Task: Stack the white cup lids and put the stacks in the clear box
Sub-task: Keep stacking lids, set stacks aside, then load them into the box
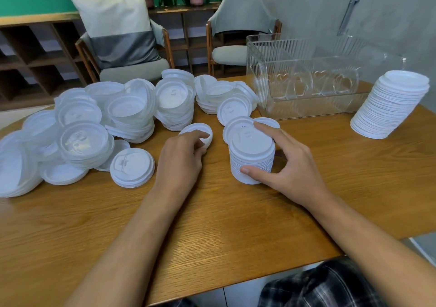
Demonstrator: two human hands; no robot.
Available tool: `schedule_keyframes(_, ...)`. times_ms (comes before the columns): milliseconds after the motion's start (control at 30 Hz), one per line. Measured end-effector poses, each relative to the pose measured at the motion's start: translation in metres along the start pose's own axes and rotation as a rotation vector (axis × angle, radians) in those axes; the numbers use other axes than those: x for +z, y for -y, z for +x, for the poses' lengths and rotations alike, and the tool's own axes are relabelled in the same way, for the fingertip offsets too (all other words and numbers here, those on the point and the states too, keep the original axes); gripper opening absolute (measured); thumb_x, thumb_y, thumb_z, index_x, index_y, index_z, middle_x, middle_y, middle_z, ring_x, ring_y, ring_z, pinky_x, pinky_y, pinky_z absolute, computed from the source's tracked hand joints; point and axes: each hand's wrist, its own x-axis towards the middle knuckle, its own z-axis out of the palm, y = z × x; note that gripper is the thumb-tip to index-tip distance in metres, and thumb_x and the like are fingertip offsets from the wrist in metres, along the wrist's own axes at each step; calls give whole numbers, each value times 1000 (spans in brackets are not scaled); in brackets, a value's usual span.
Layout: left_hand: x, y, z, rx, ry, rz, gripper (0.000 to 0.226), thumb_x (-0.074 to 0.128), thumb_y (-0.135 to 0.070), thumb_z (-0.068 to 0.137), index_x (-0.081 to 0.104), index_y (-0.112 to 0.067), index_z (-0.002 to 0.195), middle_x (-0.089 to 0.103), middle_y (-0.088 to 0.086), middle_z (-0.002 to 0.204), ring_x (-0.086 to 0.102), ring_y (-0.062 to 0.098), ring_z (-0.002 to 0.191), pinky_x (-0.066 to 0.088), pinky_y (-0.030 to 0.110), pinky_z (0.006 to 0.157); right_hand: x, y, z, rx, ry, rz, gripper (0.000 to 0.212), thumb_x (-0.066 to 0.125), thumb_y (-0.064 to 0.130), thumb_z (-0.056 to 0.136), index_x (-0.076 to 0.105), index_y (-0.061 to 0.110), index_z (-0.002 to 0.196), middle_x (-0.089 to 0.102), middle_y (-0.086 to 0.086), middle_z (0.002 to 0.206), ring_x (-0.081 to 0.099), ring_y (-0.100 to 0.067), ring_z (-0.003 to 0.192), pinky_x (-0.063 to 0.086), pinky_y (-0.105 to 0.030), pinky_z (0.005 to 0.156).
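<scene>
Ideally, left hand (181,158), pinching one lid (197,132), seats it squarely on the centre-frame stack (251,160) that right hand (292,167) grips.

No readable text — lid (132,165) embossing illegible.

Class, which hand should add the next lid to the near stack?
Left: the left hand pinches a loose lid beside the stack, which the right hand grips.
</scene>
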Motion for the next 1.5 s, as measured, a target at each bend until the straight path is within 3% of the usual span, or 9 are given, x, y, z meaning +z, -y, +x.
schedule_keyframes(233, -2, -3, 0, -71, 18, -63, 34, 78, 0, 88, 78, -14, 120, 72, -10, 89, 61, 4, 85, 50, 23, 87, 0, 1, -1, 10, 3, 3, 86, 87, 50, 76, 53, 22, 150, 59, 12, 142, 51, -1, 134, 42, -11, 103)
schedule_keyframes(367, -3, -6, 0, -62, 37, -46, 33, 78, 0, 89, 78, -13, 120, 76, -3, 94, 59, 2, 83, 40, 3, 77, 1, 1, 0, 6, -1, 4, 85, 87, 49, 76, 54, 20, 149, 60, 12, 142, 52, 0, 134, 41, -11, 103)
schedule_keyframes(467, -3, -8, 0, -63, 52, -50, 32, 78, 0, 89, 78, -12, 119, 76, -4, 93, 58, -4, 76, 37, -5, 75, 0, 1, 0, 4, -5, 6, 85, 87, 49, 76, 54, 20, 149, 60, 11, 141, 52, -2, 133, 43, -13, 103)
schedule_keyframes(667, -2, -9, -1, -50, 76, -59, 28, 80, 0, 88, 79, -13, 113, 71, -10, 88, 58, -10, 76, 39, -4, 75, 0, 1, 0, 12, -1, 13, 86, 87, 49, 76, 54, 20, 149, 60, 12, 142, 51, 0, 134, 43, -15, 105)
schedule_keyframes(833, -5, -8, 0, -54, 80, -121, 10, 84, -11, 87, 79, -20, 88, 69, -19, 79, 61, -13, 86, 41, 1, 73, 1, 0, 0, 14, -3, 4, 86, 87, 51, 76, 54, 20, 149, 59, 12, 141, 51, 2, 134, 42, -13, 104)
schedule_keyframes(1100, -5, -7, 1, -21, 110, -73, 10, 72, -17, 97, 81, -20, 93, 67, -23, 81, 61, -7, 82, 38, -1, 73, 1, 0, 0, 7, -6, 1, 86, 87, 50, 76, 54, 20, 149, 60, 11, 140, 53, -2, 133, 43, -13, 103)
schedule_keyframes(1333, -5, -4, 4, -38, 100, -116, 11, 74, -11, 95, 79, -20, 90, 68, -21, 79, 60, -15, 82, 38, 1, 70, 1, 0, 0, 3, -9, 3, 85, 86, 51, 76, 54, 20, 149, 60, 11, 140, 52, -1, 133, 42, -14, 104)
schedule_keyframes(1500, -4, -5, 2, 11, 85, -67, 16, 73, -10, 95, 77, -23, 103, 70, -17, 80, 60, 0, 74, 38, 6, 69, 0, 1, 0, 14, -2, 15, 85, 86, 51, 76, 54, 20, 149, 59, 12, 141, 51, 0, 134, 43, -15, 105)
